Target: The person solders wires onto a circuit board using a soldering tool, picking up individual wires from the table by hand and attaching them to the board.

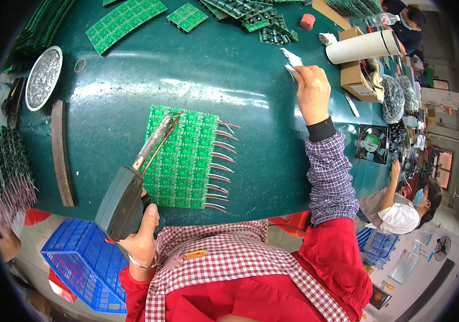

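My left hand [142, 236] is wrapped round the handle of a soldering gun [119, 201] with a dark grey-green body. Its metal barrel slants up over a green circuit board panel [186, 166] lying on the table. The gun's tip is above the panel's upper part; whether they touch, I cannot tell. Red and white wires [221, 158] stick out along the panel's right edge. Farther right, the fingers of my right hand [313, 91] are closed in a pinch on thin white wires, beside a small heap of similar white wires [292, 56] on the table.
On the left are a metal bowl [43, 80], a grey bar [62, 153] and wired boards [12, 172]. More panels [125, 24] lie at the back. A white cylinder [363, 47], a cardboard box [355, 80] and a fan [372, 144] stand right. Co-workers [401, 212] sit beyond.
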A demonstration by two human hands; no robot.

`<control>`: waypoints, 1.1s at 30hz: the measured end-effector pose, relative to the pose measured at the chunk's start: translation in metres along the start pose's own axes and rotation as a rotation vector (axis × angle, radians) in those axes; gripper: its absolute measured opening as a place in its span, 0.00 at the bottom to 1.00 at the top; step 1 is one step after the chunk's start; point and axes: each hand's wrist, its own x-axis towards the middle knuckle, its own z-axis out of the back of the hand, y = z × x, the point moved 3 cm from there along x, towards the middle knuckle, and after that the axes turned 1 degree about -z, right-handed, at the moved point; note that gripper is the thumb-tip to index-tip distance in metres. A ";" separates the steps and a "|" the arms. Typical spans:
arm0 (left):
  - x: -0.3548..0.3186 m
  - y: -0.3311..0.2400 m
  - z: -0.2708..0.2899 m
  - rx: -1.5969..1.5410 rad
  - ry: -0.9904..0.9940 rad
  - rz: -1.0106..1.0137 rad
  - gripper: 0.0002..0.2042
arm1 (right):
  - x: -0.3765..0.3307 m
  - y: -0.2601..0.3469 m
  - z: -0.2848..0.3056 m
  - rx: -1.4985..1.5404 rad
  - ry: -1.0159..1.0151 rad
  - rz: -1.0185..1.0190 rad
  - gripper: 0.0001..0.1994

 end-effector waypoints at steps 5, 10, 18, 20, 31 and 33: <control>0.000 0.002 -0.001 -0.010 0.005 0.019 0.20 | 0.002 0.000 0.002 -0.104 0.074 0.011 0.04; 0.000 0.002 0.001 -0.034 0.023 0.020 0.23 | 0.011 0.016 0.015 -0.249 0.100 0.135 0.05; -0.004 0.004 0.004 -0.030 0.022 -0.007 0.24 | 0.038 0.062 0.035 -0.498 0.312 0.474 0.03; -0.007 0.005 0.007 -0.010 0.031 -0.023 0.24 | 0.041 0.072 0.029 -0.520 0.322 0.575 0.03; 0.001 -0.008 0.017 -0.340 0.046 0.173 0.25 | 0.038 0.099 0.029 -0.142 0.258 0.456 0.06; 0.006 -0.009 0.015 -0.467 0.033 0.226 0.26 | 0.024 0.119 0.033 0.237 0.212 0.331 0.08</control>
